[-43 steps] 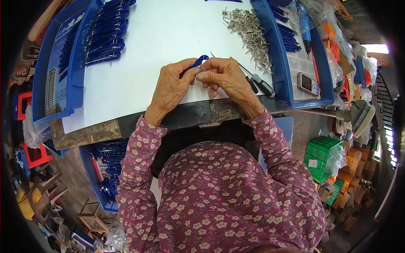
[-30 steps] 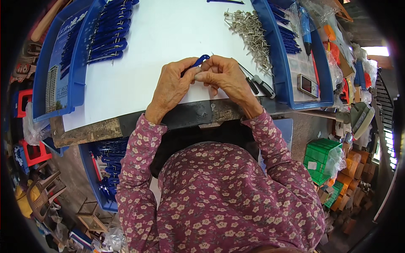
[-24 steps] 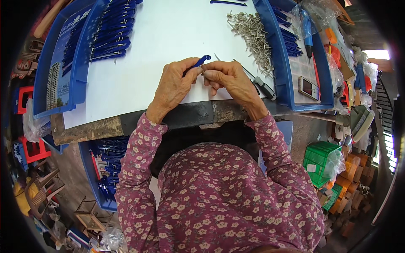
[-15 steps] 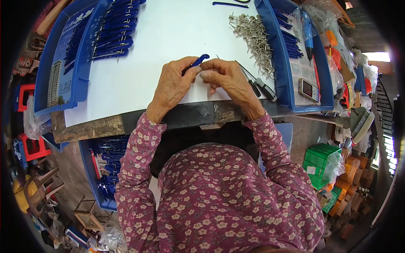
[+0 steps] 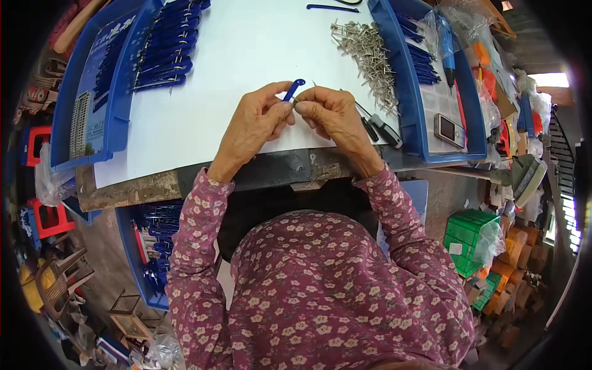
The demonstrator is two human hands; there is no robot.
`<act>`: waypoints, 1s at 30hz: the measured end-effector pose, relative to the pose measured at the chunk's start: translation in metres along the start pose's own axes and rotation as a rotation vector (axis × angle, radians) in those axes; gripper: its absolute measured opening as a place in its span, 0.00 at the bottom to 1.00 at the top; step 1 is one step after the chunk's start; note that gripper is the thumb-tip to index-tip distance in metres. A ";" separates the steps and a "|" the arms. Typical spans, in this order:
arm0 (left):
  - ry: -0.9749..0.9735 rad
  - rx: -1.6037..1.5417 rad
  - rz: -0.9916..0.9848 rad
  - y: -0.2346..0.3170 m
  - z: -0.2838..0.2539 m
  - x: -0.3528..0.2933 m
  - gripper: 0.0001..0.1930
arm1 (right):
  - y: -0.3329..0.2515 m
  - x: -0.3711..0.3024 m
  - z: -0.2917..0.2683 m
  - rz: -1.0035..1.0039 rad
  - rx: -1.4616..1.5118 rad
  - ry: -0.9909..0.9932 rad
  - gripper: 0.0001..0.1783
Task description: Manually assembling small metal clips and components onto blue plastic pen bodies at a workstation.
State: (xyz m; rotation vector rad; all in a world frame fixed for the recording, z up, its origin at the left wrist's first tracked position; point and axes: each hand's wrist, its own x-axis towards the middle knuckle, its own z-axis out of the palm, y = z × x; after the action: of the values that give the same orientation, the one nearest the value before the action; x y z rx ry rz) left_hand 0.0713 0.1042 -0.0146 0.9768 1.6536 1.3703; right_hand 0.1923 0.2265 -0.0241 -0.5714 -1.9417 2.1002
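Observation:
My left hand [image 5: 254, 123] is closed round a slim dark-blue plastic handle [image 5: 295, 89] with a rounded, holed end pointing up and away. Fingertips of my right hand [image 5: 333, 117] pinch a small thin metal piece [image 5: 295, 99] against the handle; the fingers cover most of it. A fine pointed tip [image 5: 314, 82] sticks up behind the right fingers; what it belongs to is hidden. Both hands meet over a white sheet [image 5: 246, 55] near the table's front edge. Right of them lie a heap of silvery metal pins [image 5: 370, 58] and two dark-handled tools [image 5: 385, 131].
Stacked blue pieces [image 5: 168, 49] lie at the left beside a blue tray [image 5: 117, 132]. Another blue tray [image 5: 419, 139] at the right holds blue pieces, a blue pen-like tool [image 5: 447, 46] and a mobile phone [image 5: 449, 131]. A loose blue strip [image 5: 333, 8] lies at the far side.
My left hand has shifted slightly, baring more of the blue handle, which stands more upright. The right fingertips have come up against it with the metal piece.

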 end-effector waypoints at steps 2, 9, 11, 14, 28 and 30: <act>-0.041 -0.347 -0.044 0.004 0.002 0.000 0.16 | 0.005 0.002 -0.003 -0.185 -0.118 0.101 0.08; -0.187 -0.589 -0.037 0.031 -0.015 0.009 0.16 | -0.018 -0.003 -0.007 -0.390 -0.739 0.109 0.06; -0.130 -0.486 0.034 0.036 -0.014 0.011 0.15 | -0.024 -0.004 -0.002 -0.457 -0.717 0.070 0.06; -0.078 -0.330 0.151 0.039 -0.018 0.014 0.16 | -0.046 -0.009 0.002 -0.475 -0.684 0.015 0.05; 0.126 -0.007 0.425 0.059 -0.024 0.004 0.30 | -0.081 -0.004 0.007 -0.764 -0.805 0.188 0.05; 0.059 0.063 0.414 0.054 -0.032 0.001 0.29 | -0.079 -0.001 0.001 -0.699 -0.832 0.177 0.05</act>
State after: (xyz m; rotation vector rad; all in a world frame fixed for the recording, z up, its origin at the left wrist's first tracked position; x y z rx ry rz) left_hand 0.0464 0.0988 0.0434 1.3845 1.6021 1.6341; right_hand 0.1847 0.2327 0.0544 -0.1338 -2.3792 0.7778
